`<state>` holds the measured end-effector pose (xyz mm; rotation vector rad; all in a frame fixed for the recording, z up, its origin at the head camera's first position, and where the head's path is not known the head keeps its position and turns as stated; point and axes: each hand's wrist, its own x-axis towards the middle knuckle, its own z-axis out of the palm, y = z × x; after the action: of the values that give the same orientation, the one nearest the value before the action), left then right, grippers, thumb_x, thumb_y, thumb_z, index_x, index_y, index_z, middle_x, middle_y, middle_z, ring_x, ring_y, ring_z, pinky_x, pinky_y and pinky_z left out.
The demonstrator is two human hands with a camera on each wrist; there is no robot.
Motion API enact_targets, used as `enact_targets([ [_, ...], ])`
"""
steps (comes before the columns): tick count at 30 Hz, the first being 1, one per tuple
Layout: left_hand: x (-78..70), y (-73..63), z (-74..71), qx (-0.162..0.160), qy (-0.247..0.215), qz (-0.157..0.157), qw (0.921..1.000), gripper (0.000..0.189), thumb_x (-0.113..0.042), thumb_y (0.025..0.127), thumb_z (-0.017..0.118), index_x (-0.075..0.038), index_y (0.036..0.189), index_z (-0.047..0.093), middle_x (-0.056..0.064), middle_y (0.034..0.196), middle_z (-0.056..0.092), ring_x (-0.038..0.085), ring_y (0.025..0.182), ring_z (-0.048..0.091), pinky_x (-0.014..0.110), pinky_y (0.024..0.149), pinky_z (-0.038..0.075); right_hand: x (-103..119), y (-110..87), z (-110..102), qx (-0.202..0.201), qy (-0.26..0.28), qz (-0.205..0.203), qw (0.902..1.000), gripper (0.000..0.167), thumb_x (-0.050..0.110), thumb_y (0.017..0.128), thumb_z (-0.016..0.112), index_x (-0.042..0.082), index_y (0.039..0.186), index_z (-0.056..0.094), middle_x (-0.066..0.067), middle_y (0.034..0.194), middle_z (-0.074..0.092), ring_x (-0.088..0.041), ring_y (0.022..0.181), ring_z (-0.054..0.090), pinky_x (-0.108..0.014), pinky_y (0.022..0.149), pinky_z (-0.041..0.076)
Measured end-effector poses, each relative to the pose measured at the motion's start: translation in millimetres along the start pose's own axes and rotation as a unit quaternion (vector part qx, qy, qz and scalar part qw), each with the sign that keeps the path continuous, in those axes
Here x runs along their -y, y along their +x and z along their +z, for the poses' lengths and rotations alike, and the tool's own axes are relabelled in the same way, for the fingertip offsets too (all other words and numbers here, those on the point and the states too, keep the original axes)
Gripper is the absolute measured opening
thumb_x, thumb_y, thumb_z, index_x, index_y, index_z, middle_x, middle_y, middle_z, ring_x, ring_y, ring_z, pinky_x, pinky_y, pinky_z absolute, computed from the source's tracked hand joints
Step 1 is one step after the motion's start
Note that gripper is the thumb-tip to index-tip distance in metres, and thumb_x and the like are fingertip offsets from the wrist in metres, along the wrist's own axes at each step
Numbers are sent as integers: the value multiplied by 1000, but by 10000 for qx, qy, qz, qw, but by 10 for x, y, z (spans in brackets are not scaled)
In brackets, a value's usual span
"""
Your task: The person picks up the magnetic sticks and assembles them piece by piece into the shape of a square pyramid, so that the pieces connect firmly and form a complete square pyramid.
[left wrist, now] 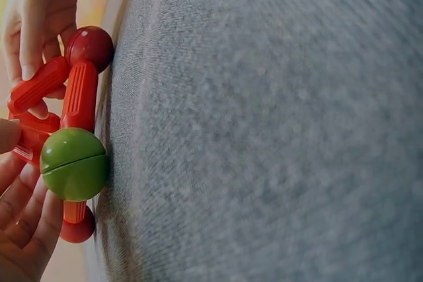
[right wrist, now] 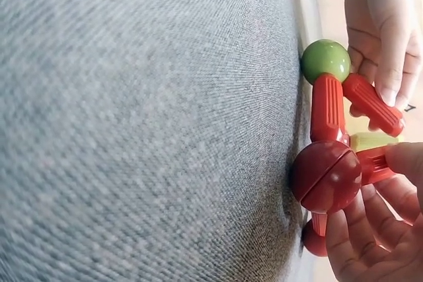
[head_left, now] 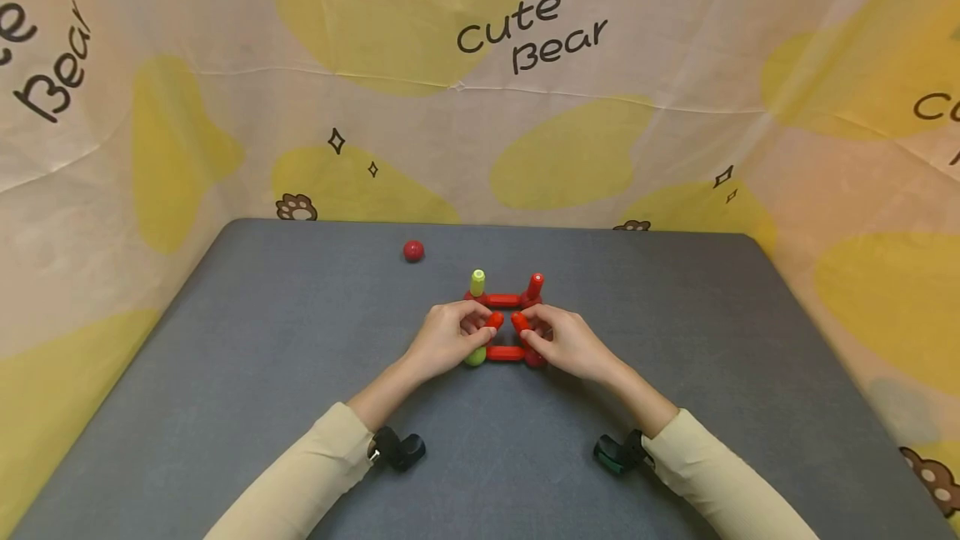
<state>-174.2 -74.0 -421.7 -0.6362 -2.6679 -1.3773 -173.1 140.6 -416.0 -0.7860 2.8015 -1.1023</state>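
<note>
Between my hands a toy frame of balls and ribbed rods lies on the table. My left hand [head_left: 447, 338] pinches a red rod [right wrist: 373, 104], whose lower end meets the near-left green ball [left wrist: 74, 164]. With thumb and fingers my right hand [head_left: 567, 342] pinches another red rod [left wrist: 39, 85] at the near-right dark red ball [right wrist: 327, 176]. Both rods lean inward, tops apart. Whether they are seated in the balls I cannot tell. A red rod [head_left: 505, 353] joins those two balls. Behind, a light green rod [head_left: 477, 282] and a red rod [head_left: 535, 285] stand up from the far balls.
A loose red ball [head_left: 413, 251] lies near the back edge of the grey table [head_left: 300, 315], left of the frame. Another red rod [head_left: 503, 301] links the two far balls. A patterned cloth [head_left: 420, 148] hangs behind the table and at its sides.
</note>
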Motion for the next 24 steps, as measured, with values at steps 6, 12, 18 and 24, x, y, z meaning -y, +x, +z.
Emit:
enact_targets([
  [6,7,-8,-8,45,-88,-80,9999,18,-14,80,71,-10,96,67,-2,78,65,5,65,59,19,61,49,-9,4,-5,-94,-28,12,10000,23,14,85,64,6,107,62,-1,90,63,-9,74,58,-23,67,49],
  [12,45,15,-73,-279,-120,2,9995,15,-13,80,69,-8,95,66,-2,83,67,7,68,61,20,62,50,-70,33,-80,-711,-3,131,9974,17,12,87,63,7,103,63,-3,93,66,-15,78,62,-31,69,52],
  [18,96,138,-162,-1147,-60,-116,9933,19,-10,79,70,-5,97,65,6,89,67,15,75,64,27,65,53,-160,136,-137,-1423,236,482,9884,29,10,86,63,5,112,54,-11,98,64,-23,84,64,-37,75,52],
  [24,146,282,-153,-1293,-163,-284,9911,36,-12,78,73,-2,110,62,10,106,66,23,89,65,34,72,54,-209,263,-121,-1317,281,378,9902,40,12,86,64,4,123,53,-12,110,62,-24,92,63,-37,79,52],
])
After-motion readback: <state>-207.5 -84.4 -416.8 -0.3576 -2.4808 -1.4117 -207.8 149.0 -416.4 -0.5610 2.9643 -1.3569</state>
